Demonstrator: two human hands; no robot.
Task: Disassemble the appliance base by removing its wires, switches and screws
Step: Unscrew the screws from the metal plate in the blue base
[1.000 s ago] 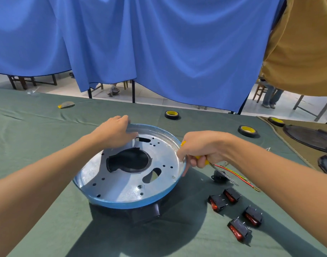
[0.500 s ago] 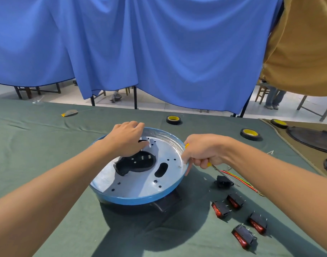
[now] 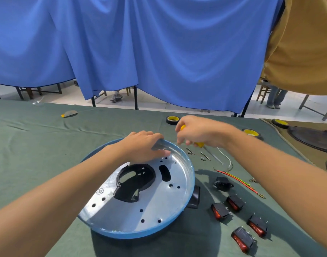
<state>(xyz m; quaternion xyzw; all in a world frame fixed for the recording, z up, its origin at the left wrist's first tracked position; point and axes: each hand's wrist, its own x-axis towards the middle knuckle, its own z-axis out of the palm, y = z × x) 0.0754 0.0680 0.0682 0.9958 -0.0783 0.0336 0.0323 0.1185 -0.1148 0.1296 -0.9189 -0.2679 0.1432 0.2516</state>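
Observation:
The round appliance base [image 3: 153, 206], a silver plate with a blue rim and black plastic under its cut-outs, lies in front of me on the green cloth. My left hand [image 3: 142, 147] grips its far rim with the fingers curled over the edge. My right hand [image 3: 198, 131] hovers just past the rim and holds a yellow-handled screwdriver [image 3: 199, 144]. Several black rocker switches with red buttons [image 3: 235, 203] lie to the right of the base. Red, yellow-green and white wires [image 3: 238, 180] and a few loose screws [image 3: 191, 151] lie further back on the right.
A black socket part [image 3: 223, 182] sits beside the wires. Rolls of black tape with yellow cores [image 3: 172, 120] lie at the far edge. Dark round plates [image 3: 311, 139] lie on a brown cloth at the right. A blue curtain hangs behind the table.
The base has been turned and shifted nearer to me. My right hand rose from the right rim and moved back with the screwdriver. My left hand kept its hold on the far rim.

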